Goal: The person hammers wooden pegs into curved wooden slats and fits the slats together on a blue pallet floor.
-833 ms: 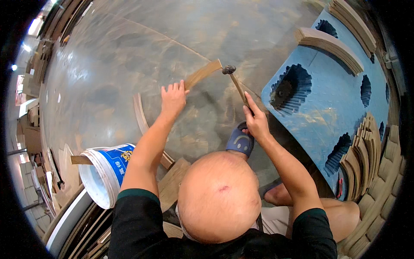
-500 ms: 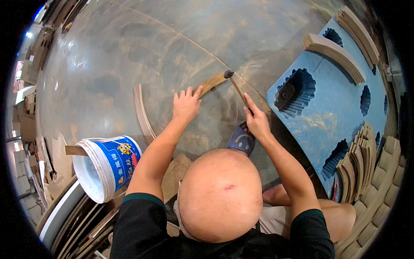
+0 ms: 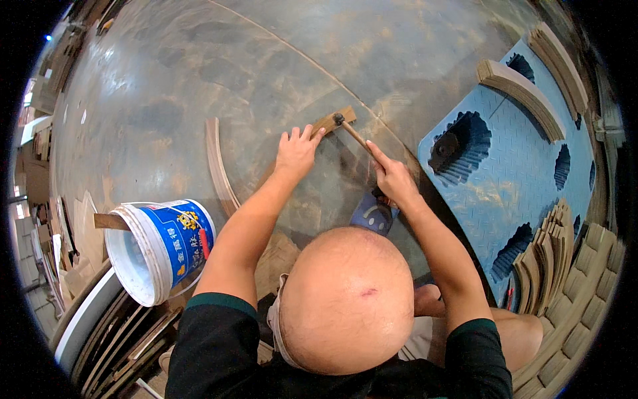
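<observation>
A curved wooden strip [image 3: 344,116] is at the middle of the floor, its near part hidden under my left hand and forearm. My left hand [image 3: 297,151] grips the strip from above, fingers bent over it. My right hand [image 3: 397,181] is closed round the wooden handle of a hammer [image 3: 355,136]. The hammer's small dark head is over the strip, close to its far end; whether it touches the wood I cannot tell. Left of my left forearm lies another curved strip [image 3: 216,159] on the floor.
A white and blue bucket [image 3: 178,243] stands at the left, beside stacked curved boards [image 3: 116,339]. On the right is a blue slab [image 3: 525,179] with ribbed dark holes, bearing curved wood stacks [image 3: 522,93] and several upright pieces [image 3: 548,256]. A blue slipper [image 3: 373,214] is near my right hand.
The hammer head has shifted from the strip's far tip back along it toward my left hand, so the tip now shows beyond it. The whole view has shifted slightly.
</observation>
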{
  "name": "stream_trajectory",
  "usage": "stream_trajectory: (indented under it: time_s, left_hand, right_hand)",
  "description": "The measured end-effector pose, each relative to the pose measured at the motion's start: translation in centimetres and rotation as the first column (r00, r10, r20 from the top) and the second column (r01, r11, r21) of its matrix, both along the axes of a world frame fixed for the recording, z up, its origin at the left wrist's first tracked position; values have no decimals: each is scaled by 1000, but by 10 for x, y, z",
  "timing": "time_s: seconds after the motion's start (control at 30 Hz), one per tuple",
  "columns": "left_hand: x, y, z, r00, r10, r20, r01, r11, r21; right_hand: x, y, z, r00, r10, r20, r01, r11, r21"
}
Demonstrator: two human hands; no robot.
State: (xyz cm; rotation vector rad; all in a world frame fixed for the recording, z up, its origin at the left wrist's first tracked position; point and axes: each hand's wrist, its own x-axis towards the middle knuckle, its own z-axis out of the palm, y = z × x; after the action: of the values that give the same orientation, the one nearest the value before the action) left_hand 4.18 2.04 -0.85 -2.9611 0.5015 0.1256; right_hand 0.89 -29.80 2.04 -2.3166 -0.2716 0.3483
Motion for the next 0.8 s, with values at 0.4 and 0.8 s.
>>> stream_trajectory:
  time_s: [0.4,0.8]
  left_hand:
    - [-1,-4,3,1000,14,-23,-15,1000,-9]
    - [-2,-8,3,1000,23,-13,-23,999,-40]
  right_hand:
    - [2,-6,-11,999,-16,28,14,996,86]
    - [-1,-2,-1,998,-58,-13,58,997,44]
